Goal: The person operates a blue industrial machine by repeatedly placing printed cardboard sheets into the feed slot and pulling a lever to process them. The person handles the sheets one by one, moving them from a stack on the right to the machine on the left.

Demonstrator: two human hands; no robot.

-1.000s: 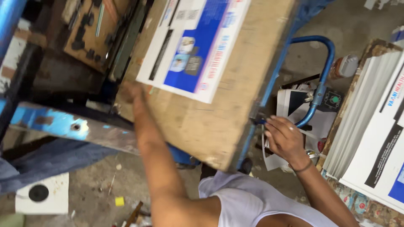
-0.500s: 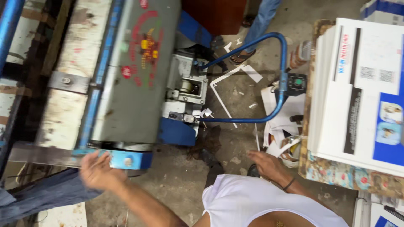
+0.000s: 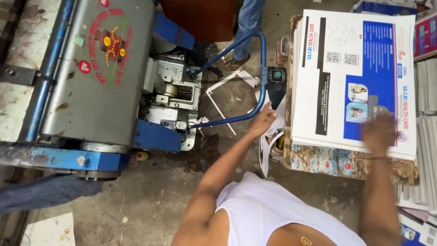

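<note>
My left hand (image 3: 263, 119) reaches up to the blue curved tube handle (image 3: 260, 68) of a grey and blue machine (image 3: 95, 77), its fingers at the bar; whether they grip it is unclear. Blurred by motion, my right hand (image 3: 378, 132) lies flat with fingers spread on top of a stack of printed white and blue sheets (image 3: 350, 68) on the right. That stack rests on a patterned board (image 3: 327, 159).
A small control box with a green button (image 3: 276, 75) hangs on the tube handle. Paper offcuts (image 3: 227, 86) litter the concrete floor. Another person's jeans leg and sandal (image 3: 243, 27) stand at the top. More sheet stacks (image 3: 425, 86) fill the far right.
The view swung right. My left hand left the machine's lower edge and rose to the blue handle. My right hand moved from the paper scraps onto the printed stack.
</note>
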